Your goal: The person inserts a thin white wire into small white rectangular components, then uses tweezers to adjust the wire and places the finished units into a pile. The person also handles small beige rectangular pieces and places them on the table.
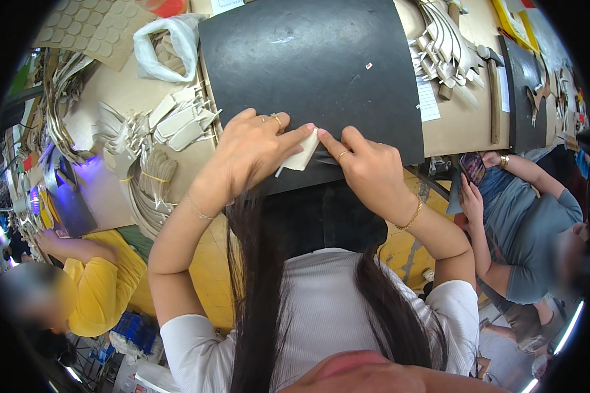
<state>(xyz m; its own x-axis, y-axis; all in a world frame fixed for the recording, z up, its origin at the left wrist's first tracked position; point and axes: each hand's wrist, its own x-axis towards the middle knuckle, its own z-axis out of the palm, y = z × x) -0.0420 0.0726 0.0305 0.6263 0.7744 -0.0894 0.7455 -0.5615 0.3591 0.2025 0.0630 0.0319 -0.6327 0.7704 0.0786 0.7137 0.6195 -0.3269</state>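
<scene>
The left hand (252, 154) and the right hand (367, 167) both pinched a small white piece (303, 156) between their fingertips. They held it over the near edge of a black sheet (308, 65) lying on the desk (462, 128).

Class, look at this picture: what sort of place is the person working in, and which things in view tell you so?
Probably a small craft workshop, perhaps for leather or shoe parts. Both hands, left hand and right hand, pinch a small pale piece over a black work mat. Heaps of pale cut shapes and a hammer lie on the shared bench.
</scene>
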